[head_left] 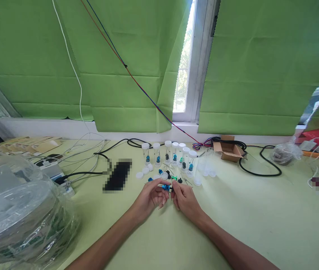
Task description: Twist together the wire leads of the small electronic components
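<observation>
Between my hands is a small blue fitting [165, 187], lying roughly level. My left hand [153, 195] pinches it between thumb and fingers. At its right end, the fingers of my right hand [184, 195] are closed on a small dark piece [172, 189], partly hidden by the fingertips. Just beyond lie loose parts: a green fitting [174, 177], a black fitting [180, 180], a blue fitting [150, 180] and thin metal pins [187, 182]. Behind them stand several clear tubes with white caps [190, 166], with blue, black or green fittings inside.
Loose white caps [140, 175] lie left of the tubes, and empty clear tubes [197, 179] lie right. An open cardboard box [229, 152] and black cable [260, 174] are farther right. A plastic-wrapped spool [21, 217] fills the near left. A blurred dark object [117, 175] lies left of centre.
</observation>
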`<action>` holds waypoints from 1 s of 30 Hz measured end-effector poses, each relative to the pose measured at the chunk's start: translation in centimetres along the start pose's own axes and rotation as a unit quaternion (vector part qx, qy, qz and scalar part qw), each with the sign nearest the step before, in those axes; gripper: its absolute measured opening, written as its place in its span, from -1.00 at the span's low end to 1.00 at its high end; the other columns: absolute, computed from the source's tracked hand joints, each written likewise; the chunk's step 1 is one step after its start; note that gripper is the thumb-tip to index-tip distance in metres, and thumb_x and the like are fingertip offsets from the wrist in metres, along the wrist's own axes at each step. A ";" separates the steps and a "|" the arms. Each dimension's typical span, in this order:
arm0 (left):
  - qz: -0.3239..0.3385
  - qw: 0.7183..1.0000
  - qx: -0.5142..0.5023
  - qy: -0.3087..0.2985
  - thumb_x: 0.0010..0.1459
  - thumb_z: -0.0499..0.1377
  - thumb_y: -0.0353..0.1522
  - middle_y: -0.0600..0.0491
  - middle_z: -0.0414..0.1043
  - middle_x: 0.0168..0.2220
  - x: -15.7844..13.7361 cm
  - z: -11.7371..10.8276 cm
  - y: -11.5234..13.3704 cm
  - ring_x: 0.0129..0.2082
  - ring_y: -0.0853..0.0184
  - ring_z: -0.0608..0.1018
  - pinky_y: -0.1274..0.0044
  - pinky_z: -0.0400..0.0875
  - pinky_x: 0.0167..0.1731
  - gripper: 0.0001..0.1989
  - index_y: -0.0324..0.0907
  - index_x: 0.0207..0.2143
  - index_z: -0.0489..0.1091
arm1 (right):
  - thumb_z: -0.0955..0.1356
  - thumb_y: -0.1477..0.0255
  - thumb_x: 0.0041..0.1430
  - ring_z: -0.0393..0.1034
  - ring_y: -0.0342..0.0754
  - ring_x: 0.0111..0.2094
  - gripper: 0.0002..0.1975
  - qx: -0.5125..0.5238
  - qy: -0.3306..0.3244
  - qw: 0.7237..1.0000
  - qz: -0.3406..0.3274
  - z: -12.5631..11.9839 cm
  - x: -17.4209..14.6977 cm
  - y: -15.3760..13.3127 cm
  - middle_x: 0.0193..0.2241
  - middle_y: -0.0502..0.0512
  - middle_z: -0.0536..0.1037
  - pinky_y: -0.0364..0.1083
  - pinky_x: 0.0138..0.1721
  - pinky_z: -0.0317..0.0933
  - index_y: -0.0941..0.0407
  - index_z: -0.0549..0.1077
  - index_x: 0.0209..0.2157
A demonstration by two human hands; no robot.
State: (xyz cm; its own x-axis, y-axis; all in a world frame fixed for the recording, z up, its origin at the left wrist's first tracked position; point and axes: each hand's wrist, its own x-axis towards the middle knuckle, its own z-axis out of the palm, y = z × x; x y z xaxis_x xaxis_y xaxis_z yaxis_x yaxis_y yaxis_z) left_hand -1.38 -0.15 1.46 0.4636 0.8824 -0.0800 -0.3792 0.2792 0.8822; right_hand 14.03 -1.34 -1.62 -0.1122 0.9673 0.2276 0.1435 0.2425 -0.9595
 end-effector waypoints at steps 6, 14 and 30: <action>-0.001 1.000 -0.013 0.003 0.18 0.12 -0.19 -0.04 0.45 -0.56 0.2 -0.2 -0.1 -0.66 0.39 0.40 0.59 0.23 -0.68 -0.66 -0.30 -0.23 0.51 | 0.11 0.02 0.30 0.10 -0.19 -0.75 -0.43 -0.010 0.007 1.000 -0.007 -0.1 0.0 -0.1 -0.83 -0.10 0.21 -0.18 -0.62 0.05 0.12 0.30 -0.61; 0.008 0.999 -0.025 0.019 0.19 0.10 -0.20 -0.02 0.44 -0.58 0.2 -0.3 0.2 -0.67 0.42 0.39 0.61 0.23 -0.69 -0.67 -0.29 -0.28 0.50 | 0.26 0.18 0.26 0.21 -0.19 -0.65 -0.73 0.020 -0.005 0.999 -0.039 -0.2 -0.2 -0.6 -0.63 -0.10 0.35 -0.21 -0.61 0.06 0.11 0.32 -0.22; -0.004 1.000 -0.006 -0.019 0.22 0.08 -0.21 -0.04 0.45 -0.54 0.2 -0.6 -0.1 -0.66 0.41 0.39 0.59 0.24 -0.67 -0.65 -0.31 -0.19 0.50 | 0.19 0.15 0.31 0.10 -0.20 -0.71 -0.59 -0.009 -0.012 0.999 -0.041 -0.3 0.0 -0.4 -0.76 -0.13 0.23 -0.19 -0.62 -0.01 0.09 0.21 -0.55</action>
State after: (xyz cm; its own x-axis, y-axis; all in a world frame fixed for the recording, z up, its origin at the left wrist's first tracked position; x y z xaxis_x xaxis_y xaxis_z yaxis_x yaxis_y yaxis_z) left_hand -1.70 0.17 1.05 0.4968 0.8651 -0.0690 -0.3847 0.2908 0.8761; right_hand 14.31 -1.44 -1.17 -0.1485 0.9422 0.3004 0.1499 0.3217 -0.9349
